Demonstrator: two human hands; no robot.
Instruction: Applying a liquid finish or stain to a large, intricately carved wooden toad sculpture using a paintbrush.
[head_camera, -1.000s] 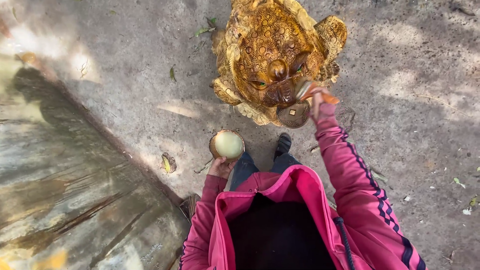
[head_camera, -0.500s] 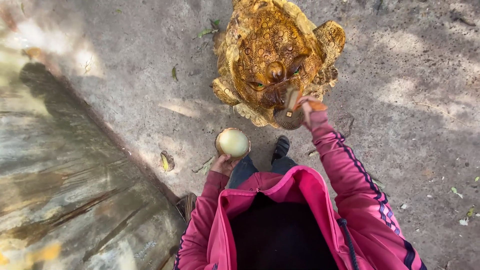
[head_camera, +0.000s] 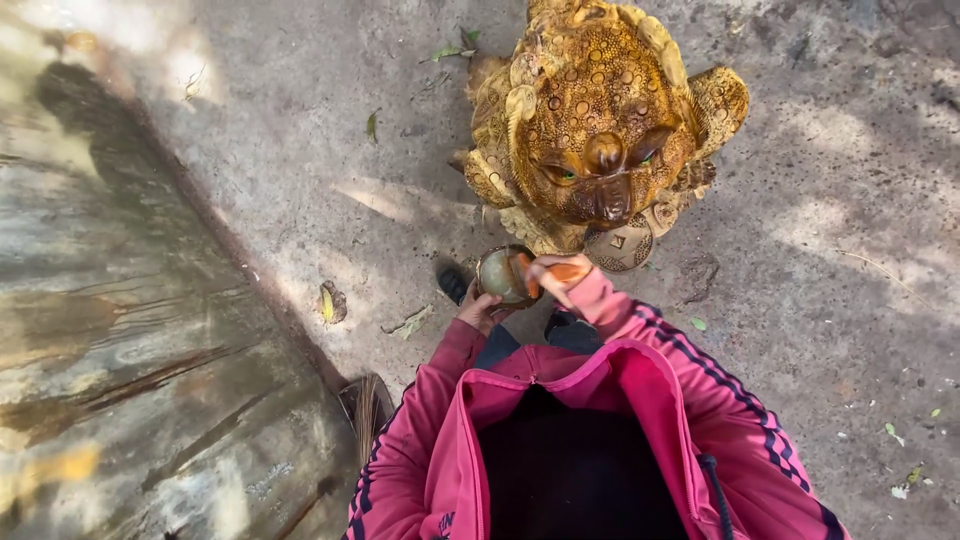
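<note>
The left hand (head_camera: 478, 310) cupped a small round bowl (head_camera: 503, 274) from beneath, its grip closed around the underside. The right hand (head_camera: 556, 276) met it at the bowl's rim, its grip pinched shut on an orange-handled brush (head_camera: 560, 272) whose tip sat in or just over the bowl; which of the two could not be told. Both hands were held together just below the front edge of a large golden toad statue (head_camera: 598, 130), near the round coin (head_camera: 620, 246) at its mouth but not touching it. A dark shoe (head_camera: 452, 284) showed just left of the bowl. The concrete ground (head_camera: 830, 260) lay open to the right, with only scattered leaves (head_camera: 328, 303). To the left, a wet stone slab (head_camera: 120, 350) edged the ground on a diagonal line, narrowing the room on that side.
</note>
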